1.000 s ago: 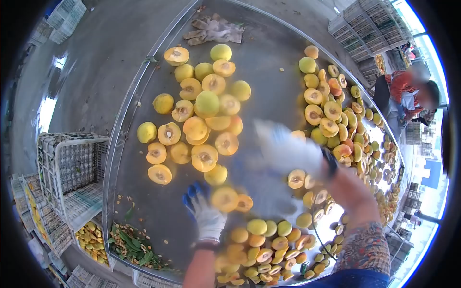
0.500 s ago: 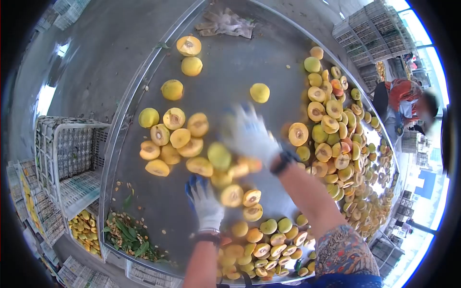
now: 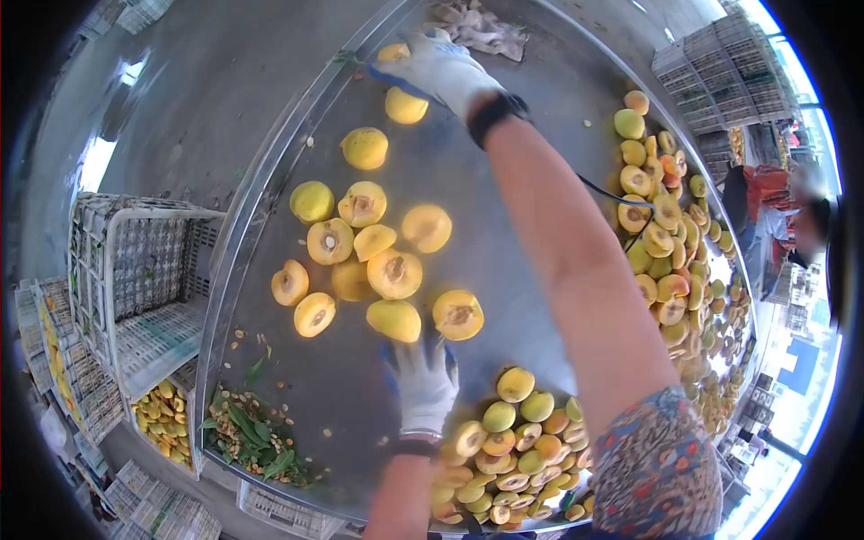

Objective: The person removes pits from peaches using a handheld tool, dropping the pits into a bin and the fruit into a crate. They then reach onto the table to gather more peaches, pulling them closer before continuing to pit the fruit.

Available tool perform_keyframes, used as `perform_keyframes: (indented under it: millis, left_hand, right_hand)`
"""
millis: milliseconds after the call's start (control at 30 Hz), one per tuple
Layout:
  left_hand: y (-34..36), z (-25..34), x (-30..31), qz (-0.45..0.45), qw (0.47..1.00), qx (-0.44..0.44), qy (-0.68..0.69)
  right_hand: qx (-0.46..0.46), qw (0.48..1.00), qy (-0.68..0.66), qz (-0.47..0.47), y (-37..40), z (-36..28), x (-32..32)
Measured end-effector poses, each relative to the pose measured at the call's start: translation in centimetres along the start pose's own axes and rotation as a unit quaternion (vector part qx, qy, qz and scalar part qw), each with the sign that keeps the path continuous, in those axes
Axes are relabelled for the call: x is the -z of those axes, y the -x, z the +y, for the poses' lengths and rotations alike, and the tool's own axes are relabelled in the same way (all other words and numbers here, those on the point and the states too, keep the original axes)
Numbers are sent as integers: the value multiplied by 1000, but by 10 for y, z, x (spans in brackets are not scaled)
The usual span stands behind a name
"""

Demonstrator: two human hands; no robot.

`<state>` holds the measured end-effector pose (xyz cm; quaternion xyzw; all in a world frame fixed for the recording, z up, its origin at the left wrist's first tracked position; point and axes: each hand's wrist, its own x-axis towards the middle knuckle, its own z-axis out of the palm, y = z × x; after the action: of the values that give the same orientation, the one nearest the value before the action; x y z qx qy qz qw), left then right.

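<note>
My right hand [image 3: 443, 70], in a white glove with blue on the palm side, is stretched to the far end of the metal table [image 3: 531, 306]. Its fingers reach over a halved peach [image 3: 393, 54], partly covered by the hand, and another peach [image 3: 407, 106] lies just below the palm. My left hand [image 3: 425, 382], gloved alike, rests low over the table with fingers spread. Right by its fingertips are a peach half [image 3: 394, 320] and a cut-side-up half [image 3: 458, 315]. Several more halves [image 3: 394, 274] lie loosely grouped beyond it.
Piles of peach halves line the right edge [image 3: 666, 211] and near edge [image 3: 504, 450]. Leaves and pits [image 3: 256, 436] sit in the near-left corner, a crumpled cloth [image 3: 481, 31] at the far end. A plastic crate [image 3: 148, 279] stands left; a person [image 3: 769, 211] is at right.
My right hand has gone from mid-table to the far end. The single peach in the middle and the halves between my hands have left their spots. My left hand has shifted slightly right.
</note>
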<state>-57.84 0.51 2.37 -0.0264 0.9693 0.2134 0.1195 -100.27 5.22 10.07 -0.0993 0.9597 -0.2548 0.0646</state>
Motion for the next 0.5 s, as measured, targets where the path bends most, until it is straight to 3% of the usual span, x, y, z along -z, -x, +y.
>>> perform_keyframes:
  millis: [67, 233, 367, 433, 500]
  left_hand:
    - [-1, 1, 1, 10, 1000, -8, -6]
    - [-2, 5, 9, -1, 1000, 10, 5]
    - [-1, -1, 0, 120, 990, -70, 34]
    - [5, -3, 5, -1, 991, -76, 109]
    - [32, -9, 22, -8, 969, -188, 162]
  right_hand:
    - [-40, 999, 19, -31, -12, -8, -30]
    - [16, 992, 56, -107, 97, -49, -42]
    - [15, 992, 55, -115, 179, -43, -39]
    - [-1, 990, 61, -124, 221, -40, -39]
    - [-16, 992, 52, -113, 277, -35, -36]
